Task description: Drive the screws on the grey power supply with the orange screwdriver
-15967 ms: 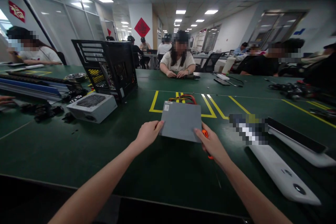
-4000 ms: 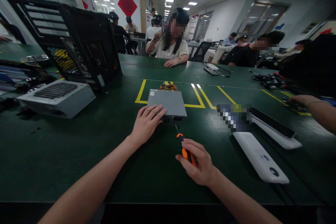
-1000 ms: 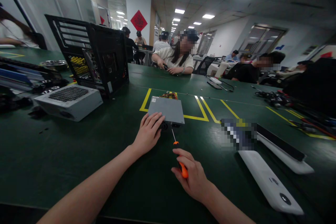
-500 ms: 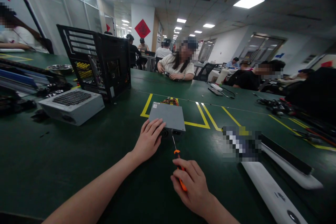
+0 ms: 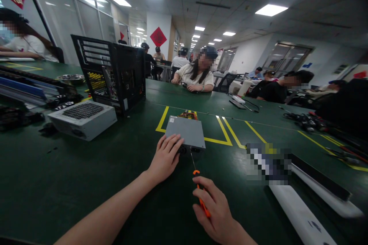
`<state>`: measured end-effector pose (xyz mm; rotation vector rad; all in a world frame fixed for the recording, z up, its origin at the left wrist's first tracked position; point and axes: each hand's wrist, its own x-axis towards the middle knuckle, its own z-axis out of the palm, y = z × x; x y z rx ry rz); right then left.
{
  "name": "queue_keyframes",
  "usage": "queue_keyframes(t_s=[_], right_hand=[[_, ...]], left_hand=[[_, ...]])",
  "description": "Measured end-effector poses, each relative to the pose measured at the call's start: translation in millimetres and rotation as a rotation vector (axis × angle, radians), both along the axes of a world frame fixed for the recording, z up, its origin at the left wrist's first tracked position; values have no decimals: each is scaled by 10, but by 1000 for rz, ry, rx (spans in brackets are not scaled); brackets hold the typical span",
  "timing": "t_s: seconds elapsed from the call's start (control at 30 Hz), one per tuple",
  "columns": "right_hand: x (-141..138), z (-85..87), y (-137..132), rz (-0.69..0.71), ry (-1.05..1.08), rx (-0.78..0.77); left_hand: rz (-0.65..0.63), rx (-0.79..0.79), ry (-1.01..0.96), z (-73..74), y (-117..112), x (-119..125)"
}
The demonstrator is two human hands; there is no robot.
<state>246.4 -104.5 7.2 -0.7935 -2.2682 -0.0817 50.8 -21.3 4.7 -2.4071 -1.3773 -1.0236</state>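
Observation:
A flat grey power supply box (image 5: 187, 132) lies on the green table (image 5: 86, 176), with coloured wires (image 5: 187, 115) at its far end. My left hand (image 5: 165, 157) rests fingers-down on the box's near left corner. My right hand (image 5: 217, 212) is closed round the orange handle of a screwdriver (image 5: 199, 191). The thin shaft points at the box's near face and its tip meets that face.
A black open computer case (image 5: 113, 72) and a second grey power supply (image 5: 83, 119) stand at the left. White and black panels (image 5: 304, 203) lie at the right. Yellow tape lines (image 5: 227, 128) mark the table. Other people sit across the table and at the sides.
The camera has tilted up, so hands and box sit lower in view. My right hand with the screwdriver has shifted slightly; my left hand stays on the box.

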Motion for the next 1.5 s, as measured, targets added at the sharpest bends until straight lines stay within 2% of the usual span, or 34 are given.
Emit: queue_keyframes(t_s=[0.17,0.33,0.57,0.77,0.93,1.13,1.27,1.37,1.5], right_hand=[[-31,-6,-7,-45,74,-6],[-75,51,12,-10,-52,70],[-50,-30,2,-61,44,-18],[-72,-16,10,-51,-54,85],[-52,-61,28,-40,-41,114],[-56,-21,16,-61,-201,183],[-43,-51,55,-66,-109,181],[9,-45,105,-18,-39,180],[68,62,155,70,-192,286]], left_hand=[[-12,1,2,-3,3,-4],[-2,-1,19,4,-6,-8],[1,-1,35,1,-9,-5],[40,31,39,-13,-20,45],[-38,23,86,-2,-32,80],[-55,-7,89,-2,-25,84],[-50,-3,84,-10,-27,85],[-41,5,85,-16,-26,94],[-36,26,104,-36,5,117]])
